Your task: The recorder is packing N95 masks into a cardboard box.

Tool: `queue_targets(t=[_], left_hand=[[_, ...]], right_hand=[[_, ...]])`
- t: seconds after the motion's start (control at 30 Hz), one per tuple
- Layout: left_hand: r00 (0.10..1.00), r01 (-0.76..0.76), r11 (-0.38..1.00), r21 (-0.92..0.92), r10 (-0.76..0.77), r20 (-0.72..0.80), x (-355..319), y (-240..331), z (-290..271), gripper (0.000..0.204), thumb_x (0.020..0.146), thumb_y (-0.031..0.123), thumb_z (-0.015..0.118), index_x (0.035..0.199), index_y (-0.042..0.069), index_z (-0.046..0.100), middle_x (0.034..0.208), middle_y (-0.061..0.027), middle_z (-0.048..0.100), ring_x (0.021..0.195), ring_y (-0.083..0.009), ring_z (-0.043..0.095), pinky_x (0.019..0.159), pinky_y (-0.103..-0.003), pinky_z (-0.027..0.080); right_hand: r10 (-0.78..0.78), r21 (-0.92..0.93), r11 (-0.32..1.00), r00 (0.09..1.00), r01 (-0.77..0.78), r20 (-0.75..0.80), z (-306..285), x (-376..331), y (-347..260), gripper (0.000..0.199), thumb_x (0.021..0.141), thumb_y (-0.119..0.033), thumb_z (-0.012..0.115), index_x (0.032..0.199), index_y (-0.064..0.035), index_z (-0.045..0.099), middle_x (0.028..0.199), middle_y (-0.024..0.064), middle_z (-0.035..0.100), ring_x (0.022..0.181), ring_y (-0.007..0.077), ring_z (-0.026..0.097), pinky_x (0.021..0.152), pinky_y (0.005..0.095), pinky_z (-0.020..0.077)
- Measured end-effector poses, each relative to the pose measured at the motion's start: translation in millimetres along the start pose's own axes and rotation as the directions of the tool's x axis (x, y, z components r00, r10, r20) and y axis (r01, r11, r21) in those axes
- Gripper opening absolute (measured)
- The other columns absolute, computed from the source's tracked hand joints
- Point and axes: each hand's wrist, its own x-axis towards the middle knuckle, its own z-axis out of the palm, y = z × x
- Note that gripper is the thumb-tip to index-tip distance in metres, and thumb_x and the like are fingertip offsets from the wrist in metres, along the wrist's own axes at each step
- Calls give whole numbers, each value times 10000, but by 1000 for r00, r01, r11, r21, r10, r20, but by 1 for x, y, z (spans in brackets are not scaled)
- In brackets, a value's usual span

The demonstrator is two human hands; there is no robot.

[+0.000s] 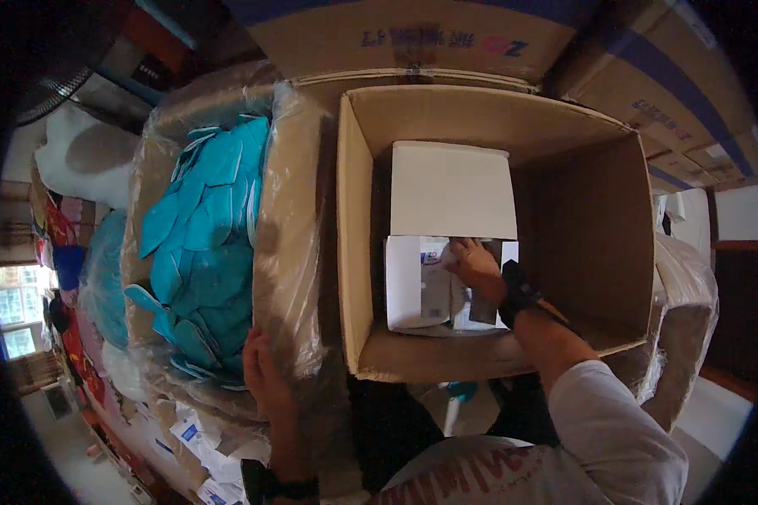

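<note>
Under right hand (473,263), white box (421,290).

The right hand (474,263) reaches into the open cardboard box (602,219), fingers on a white carton (408,290) near a second, closed white carton (451,189). The left hand (265,379) rests on the plastic-lined box (290,244) of teal pieces (206,244) at left.
</note>
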Motion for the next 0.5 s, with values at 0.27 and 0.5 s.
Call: queue_targets(t=[0.27, 0.5], left_hand=[[993, 122, 978, -171, -118, 30, -12, 12, 0, 218, 882, 172, 442, 953, 7, 566, 1099, -99, 524, 1031, -192, 467, 920, -296, 329], [988, 93, 972, -214, -64, 143, -38, 41, -2, 216, 887, 160, 448, 970, 13, 583, 1070, -85, 547, 1022, -168, 473, 898, -300, 356]], right_hand=[[-270, 67, 963, 948, 262, 168, -53, -26, 9, 265, 746, -185, 596, 961, -42, 538, 938, 154, 578, 944, 313, 540, 771, 398, 442], [-509, 69, 854, 856, 515, -86, -123, -86, -4, 133, 779, -123, 562, 895, -58, 553, 797, 127, 584, 814, 313, 557, 744, 404, 426]])
